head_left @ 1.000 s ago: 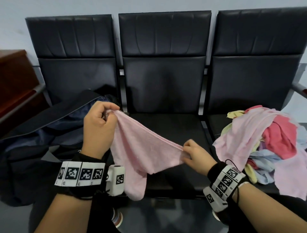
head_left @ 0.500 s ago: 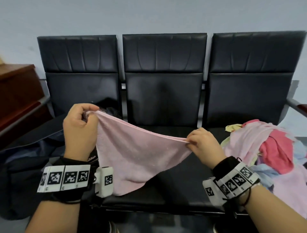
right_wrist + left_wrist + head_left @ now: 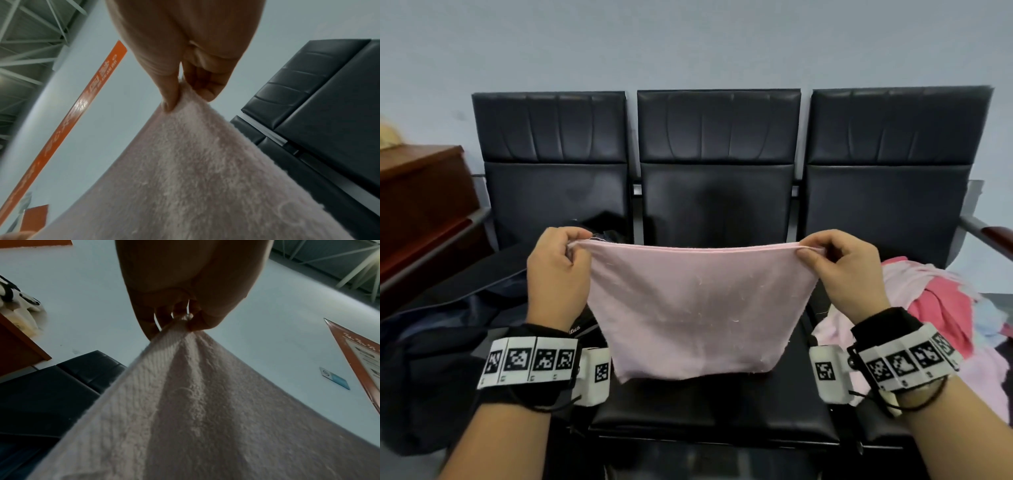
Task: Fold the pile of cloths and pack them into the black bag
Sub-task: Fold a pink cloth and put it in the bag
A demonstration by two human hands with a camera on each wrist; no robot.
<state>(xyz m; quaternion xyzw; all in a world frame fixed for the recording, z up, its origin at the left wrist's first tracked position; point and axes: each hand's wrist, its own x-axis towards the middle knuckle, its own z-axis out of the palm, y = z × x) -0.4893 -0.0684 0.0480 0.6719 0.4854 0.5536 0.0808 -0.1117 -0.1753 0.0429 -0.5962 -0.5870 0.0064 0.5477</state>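
A pale pink cloth (image 3: 695,308) hangs spread out in the air over the middle black seat (image 3: 709,414). My left hand (image 3: 558,270) pinches its upper left corner and my right hand (image 3: 842,270) pinches its upper right corner, so the top edge runs taut between them. The wrist views show each pinch close up: the left hand (image 3: 185,321) on the pink cloth (image 3: 185,418), the right hand (image 3: 185,91) on the pink cloth (image 3: 185,178). The black bag (image 3: 438,342) lies open on the left seat. The pile of cloths (image 3: 941,315), pink, red and light blue, lies on the right seat.
Three joined black padded seats (image 3: 551,164) stand against a pale wall. A brown wooden cabinet (image 3: 417,205) is at the far left. A metal armrest (image 3: 986,236) juts out at the right end of the row.
Both hands rose and moved apart, the right one most. The pink cloth went from a slack, slanted drape to a flat sheet with a level, taut top edge. The head view tilted up.
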